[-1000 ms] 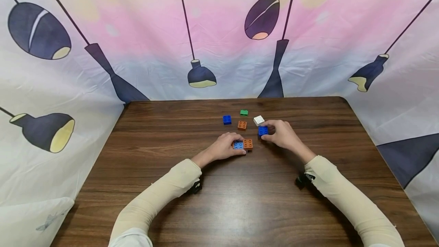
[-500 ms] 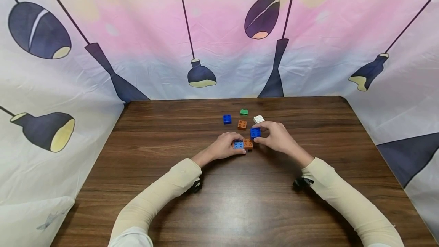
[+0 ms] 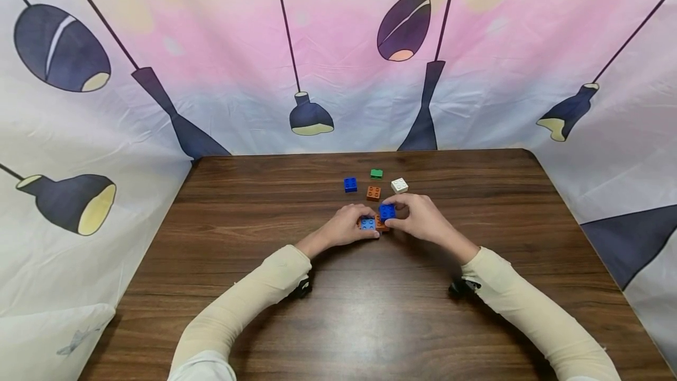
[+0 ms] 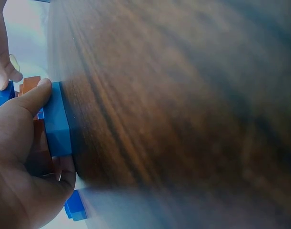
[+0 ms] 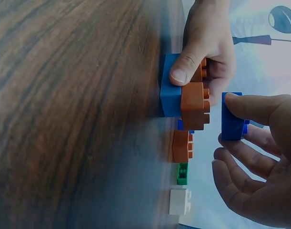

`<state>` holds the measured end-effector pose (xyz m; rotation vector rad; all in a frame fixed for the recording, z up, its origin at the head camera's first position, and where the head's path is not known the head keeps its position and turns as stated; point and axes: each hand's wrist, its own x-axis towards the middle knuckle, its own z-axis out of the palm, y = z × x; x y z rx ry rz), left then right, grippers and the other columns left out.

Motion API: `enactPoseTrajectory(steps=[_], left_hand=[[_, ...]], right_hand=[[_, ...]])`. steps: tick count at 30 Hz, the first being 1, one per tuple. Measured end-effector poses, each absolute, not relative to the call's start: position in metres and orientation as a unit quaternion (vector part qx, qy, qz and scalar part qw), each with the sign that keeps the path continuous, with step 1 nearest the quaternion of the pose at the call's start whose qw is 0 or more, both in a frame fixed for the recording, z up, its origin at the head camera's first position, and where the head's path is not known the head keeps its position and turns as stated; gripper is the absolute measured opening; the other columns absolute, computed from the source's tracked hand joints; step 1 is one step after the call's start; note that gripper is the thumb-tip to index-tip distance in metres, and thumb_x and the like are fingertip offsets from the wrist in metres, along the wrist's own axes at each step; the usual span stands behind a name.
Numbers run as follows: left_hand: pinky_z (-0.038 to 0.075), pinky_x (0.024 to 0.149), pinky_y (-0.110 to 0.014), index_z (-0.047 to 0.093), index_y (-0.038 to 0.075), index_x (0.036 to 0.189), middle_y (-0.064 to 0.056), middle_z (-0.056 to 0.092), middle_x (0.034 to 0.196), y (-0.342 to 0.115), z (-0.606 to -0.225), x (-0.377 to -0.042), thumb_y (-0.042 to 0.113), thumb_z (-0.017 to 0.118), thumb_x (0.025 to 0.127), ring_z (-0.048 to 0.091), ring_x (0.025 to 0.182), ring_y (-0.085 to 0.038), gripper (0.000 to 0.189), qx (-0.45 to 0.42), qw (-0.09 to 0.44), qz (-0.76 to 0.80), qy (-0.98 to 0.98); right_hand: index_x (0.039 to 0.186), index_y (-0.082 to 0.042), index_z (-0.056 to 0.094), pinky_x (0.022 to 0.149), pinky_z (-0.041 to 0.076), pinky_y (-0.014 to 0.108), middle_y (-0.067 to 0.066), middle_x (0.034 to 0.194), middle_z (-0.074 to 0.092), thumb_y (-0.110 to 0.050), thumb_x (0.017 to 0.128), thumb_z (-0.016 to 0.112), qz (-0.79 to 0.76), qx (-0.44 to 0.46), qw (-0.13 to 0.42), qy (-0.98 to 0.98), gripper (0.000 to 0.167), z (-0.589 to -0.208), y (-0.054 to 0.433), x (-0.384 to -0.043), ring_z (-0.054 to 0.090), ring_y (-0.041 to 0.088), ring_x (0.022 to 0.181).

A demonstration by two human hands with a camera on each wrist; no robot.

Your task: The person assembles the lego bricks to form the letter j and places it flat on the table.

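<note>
In the head view my left hand grips a joined stack on the table, thumb on the near side. The stack has a long light-blue toy brick at the bottom. An orange brick sits on its right end, and another orange brick on the left end is partly hidden by the hand. Light-blue studs show between them. My right hand pinches a dark-blue brick between thumb and fingers. That brick hangs just above the right-end orange brick, with a gap visible in the right wrist view.
Behind the hands lie a loose orange brick, a dark-blue brick, a green brick and a white brick. The brown wooden table meets a printed cloth at its back edge.
My right hand has carried the dark-blue brick left and slightly toward me, from near the white brick to over the stack. The left hand and its stack have stayed put.
</note>
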<state>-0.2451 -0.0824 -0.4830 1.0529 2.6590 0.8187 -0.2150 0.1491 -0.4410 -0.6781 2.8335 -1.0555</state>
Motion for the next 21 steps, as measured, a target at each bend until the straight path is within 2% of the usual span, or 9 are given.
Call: enactPoseTrajectory(steps=[11,21], left_hand=[[0.05,0.088,-0.035,0.07,0.008,0.123,-0.004,0.072,0.116,-0.0822,-0.4831,-0.2455,0.036,0.077,0.093,0.063,0.1,-0.016,0.042,0.359,0.074,0.272,0.89],[0.047,0.079,-0.03,0.071,0.009,0.12,-0.003,0.072,0.112,-0.0825,-0.4836,-0.2457,0.036,0.078,0.092,0.058,0.09,-0.013,0.039,0.36,0.073,0.276,0.888]], right_hand=[[0.127,-0.013,0.072,0.081,0.057,0.044,0.01,0.115,0.073,-0.024,0.088,0.083,-0.335,-0.222,0.031,0.915,0.041,-0.4447,0.1432,-0.2153,0.072,0.023,0.095],[0.126,-0.011,0.073,0.08,0.057,0.043,0.01,0.118,0.073,-0.023,0.089,0.082,-0.336,-0.235,0.038,0.911,0.039,-0.4471,0.1426,-0.216,0.072,0.024,0.096]])
